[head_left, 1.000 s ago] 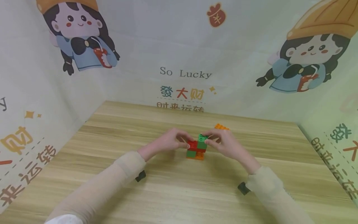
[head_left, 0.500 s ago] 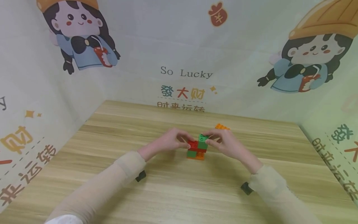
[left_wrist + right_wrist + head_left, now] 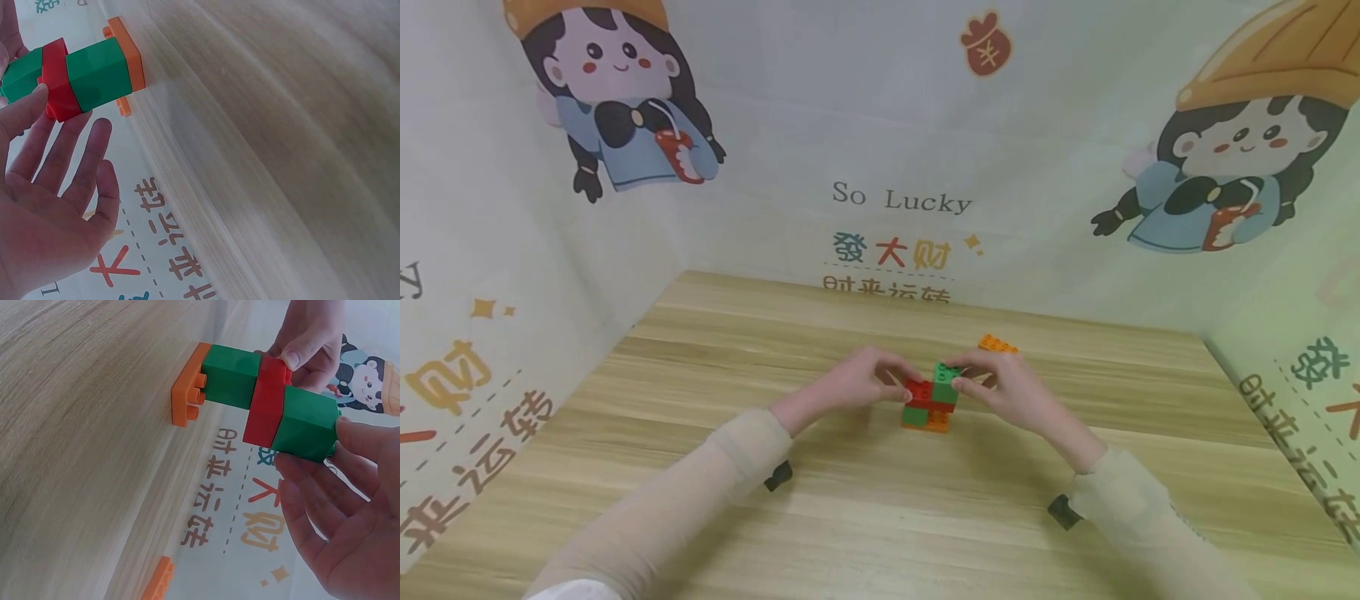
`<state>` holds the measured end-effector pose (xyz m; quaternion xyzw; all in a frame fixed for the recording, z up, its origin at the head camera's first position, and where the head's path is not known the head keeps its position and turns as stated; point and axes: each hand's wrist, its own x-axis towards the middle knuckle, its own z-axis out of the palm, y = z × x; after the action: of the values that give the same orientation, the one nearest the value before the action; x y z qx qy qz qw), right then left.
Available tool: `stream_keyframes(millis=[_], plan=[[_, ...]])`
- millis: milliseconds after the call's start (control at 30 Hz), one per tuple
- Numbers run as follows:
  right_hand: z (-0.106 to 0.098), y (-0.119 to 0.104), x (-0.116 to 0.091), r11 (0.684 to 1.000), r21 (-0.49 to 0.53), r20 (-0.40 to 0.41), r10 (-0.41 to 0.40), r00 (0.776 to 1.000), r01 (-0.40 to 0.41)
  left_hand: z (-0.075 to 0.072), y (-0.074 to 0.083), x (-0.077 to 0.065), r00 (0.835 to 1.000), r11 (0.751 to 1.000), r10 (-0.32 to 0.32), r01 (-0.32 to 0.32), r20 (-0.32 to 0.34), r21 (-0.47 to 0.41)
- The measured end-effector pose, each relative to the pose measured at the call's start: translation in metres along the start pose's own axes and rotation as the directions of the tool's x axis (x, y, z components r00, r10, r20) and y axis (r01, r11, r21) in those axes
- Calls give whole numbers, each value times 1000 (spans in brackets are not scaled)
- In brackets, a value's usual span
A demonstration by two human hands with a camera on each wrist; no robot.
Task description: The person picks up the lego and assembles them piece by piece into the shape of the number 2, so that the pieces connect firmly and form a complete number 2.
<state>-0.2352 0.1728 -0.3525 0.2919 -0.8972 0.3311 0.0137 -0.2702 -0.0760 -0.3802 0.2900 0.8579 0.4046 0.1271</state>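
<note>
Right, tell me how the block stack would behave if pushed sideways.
The block stack would probably slide or tip, not roll: its sides are flat. Tipping toward the bare studs of its orange base seems likeliest, since the upper green block sits over that side.

The backdrop (image 3: 760, 158) reads "So Lucky", "發大财", "时来运转".

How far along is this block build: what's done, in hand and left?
Done, it seems: the lower green block stands on the orange base, with the red block on top.
In hand: the left hand pinches the red block while the right hand holds the upper green block on it.
Possibly left: pressing that home and adding the spare orange piece, which lies apart on the table.
</note>
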Motion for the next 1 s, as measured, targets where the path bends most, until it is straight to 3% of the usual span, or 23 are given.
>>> stream_keyframes(millis=[700,1000], plan=[[2,7,-1,1000,25,-19,-11,1000,11,0,-3,1,1000,1000,17,-17,-1,-10],[-7,16,5,999,10,-99,-44,994,45,0,-4,1,1000,1000,16,-16,1,-3]])
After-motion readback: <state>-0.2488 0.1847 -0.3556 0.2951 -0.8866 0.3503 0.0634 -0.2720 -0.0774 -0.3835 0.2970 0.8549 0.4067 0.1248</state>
